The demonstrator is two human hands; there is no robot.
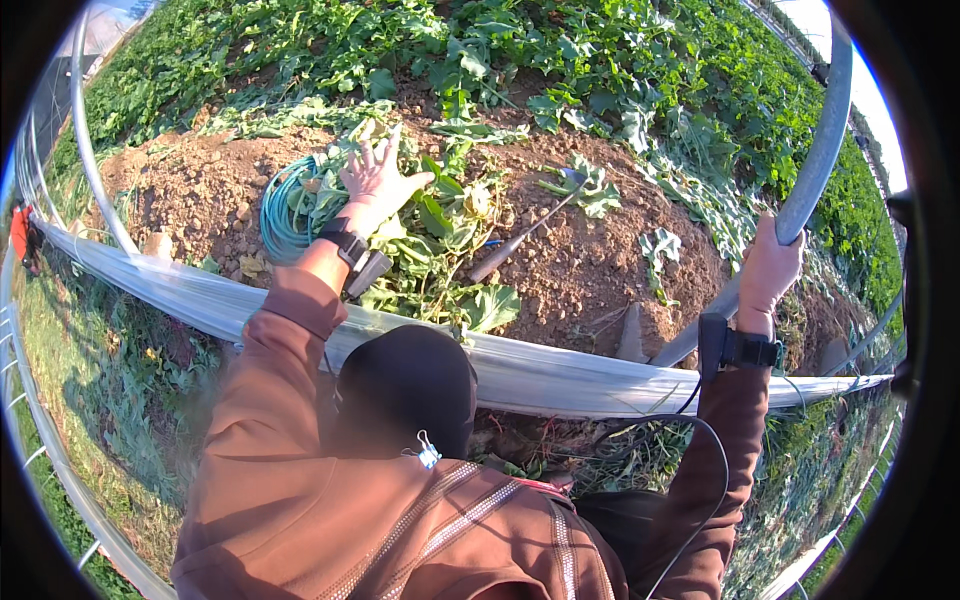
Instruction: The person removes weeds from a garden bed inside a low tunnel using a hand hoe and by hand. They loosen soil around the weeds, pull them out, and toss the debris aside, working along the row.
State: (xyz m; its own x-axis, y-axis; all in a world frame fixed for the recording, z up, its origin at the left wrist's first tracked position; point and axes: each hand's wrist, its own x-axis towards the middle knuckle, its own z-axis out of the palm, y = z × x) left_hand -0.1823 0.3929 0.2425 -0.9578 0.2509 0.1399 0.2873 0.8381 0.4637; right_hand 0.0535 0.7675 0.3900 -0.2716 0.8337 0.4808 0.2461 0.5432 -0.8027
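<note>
Fingers spread, my left hand point(377, 174) reaches over a heap of cut leafy greens point(431, 247) on bare soil. Just left of it lies a coil of green cord or thin hose point(283, 214), partly covered by leaves. My right hand point(770, 262) is closed around a curved metal greenhouse pipe point(814, 165) at the right. Between the hands, a hand tool with a worn wooden handle point(501, 259) and a thin metal shank rests on the soil, its head by a cut leaf point(598, 191).
Rolled plastic film point(555, 375) runs across in front of me. Dense leafy plants point(585, 52) grow beyond the soil. Another pipe point(90, 150) arches at the left, near a red object point(20, 236). A black cable point(675, 418) loops by my right forearm. A stone point(632, 334) stands near the film.
</note>
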